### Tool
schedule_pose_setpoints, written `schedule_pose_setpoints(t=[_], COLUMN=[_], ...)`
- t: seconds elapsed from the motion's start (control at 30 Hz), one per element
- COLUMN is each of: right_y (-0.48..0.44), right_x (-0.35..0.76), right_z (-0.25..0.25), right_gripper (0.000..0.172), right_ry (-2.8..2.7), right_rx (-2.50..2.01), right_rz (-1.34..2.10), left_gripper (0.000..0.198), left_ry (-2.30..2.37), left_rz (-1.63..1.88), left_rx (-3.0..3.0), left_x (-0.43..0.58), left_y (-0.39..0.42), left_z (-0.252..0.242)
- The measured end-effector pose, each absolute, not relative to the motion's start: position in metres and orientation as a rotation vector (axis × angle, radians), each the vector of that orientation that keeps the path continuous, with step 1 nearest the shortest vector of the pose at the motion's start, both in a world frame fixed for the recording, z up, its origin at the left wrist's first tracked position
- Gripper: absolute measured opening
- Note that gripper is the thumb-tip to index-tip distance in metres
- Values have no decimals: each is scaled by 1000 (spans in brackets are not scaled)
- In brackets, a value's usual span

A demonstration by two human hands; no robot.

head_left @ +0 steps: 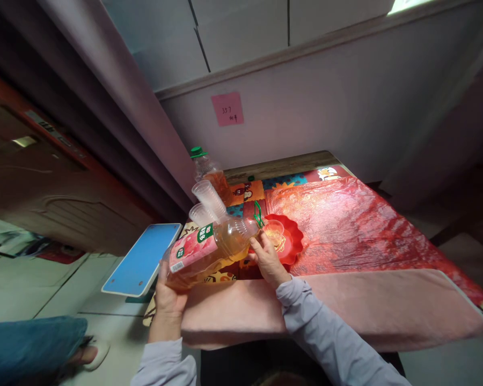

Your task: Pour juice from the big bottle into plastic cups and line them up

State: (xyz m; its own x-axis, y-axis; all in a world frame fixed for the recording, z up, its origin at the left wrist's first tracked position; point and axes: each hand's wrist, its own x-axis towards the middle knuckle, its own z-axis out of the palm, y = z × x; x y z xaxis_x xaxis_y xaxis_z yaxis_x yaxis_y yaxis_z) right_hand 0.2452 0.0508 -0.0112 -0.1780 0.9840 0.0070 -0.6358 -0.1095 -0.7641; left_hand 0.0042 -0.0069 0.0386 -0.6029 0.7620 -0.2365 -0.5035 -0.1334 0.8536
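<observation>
The surface (282, 163) stretches away beyond both hands, with a red cloth (346, 225) to the right of the right hand and a pink cloth (346, 305) along the edge beneath the wrists. A blue board (145, 257) juts out just left of the left hand. The bottle (209, 249) lies almost level between the hands. The left hand (167, 292) is wrapped firmly round its base, and its neck points toward the right hand (268, 260). A second bottle (209, 174) stands upright and capped well beyond the left hand. The red plate (295, 241) sits just past the right hand's fingers. A stack of cups (207, 201) leans behind the tipped bottle. On the plate stands the cup (274, 231), right at the bottle's mouth, with the right hand's fingers curled against its near side. The green cap (258, 213) hangs open at the neck. A pink note (227, 109) is stuck on the wall far behind. Pouring looks to be under way, since the bottle is opened, tipped and lined up with the cup and plenty of amber drink remains inside. How full the cup is cannot be made out, no stream is clear, and it is unclear whether the right hand clasps the cup or only steadies it. The note's writing is too small to read.
</observation>
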Motion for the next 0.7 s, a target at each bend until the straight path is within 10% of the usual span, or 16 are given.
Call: schedule_pose_setpoints(t=[0.7], right_y=[51], right_x=[246], right_z=[-12], right_gripper=[60], right_ry=[-774], right_rx=[-608], right_rz=[1638], left_gripper=[55], left_ry=[1160], left_rz=[1780], left_rx=[321], left_x=[-9], left_y=[-7], left_z=[28])
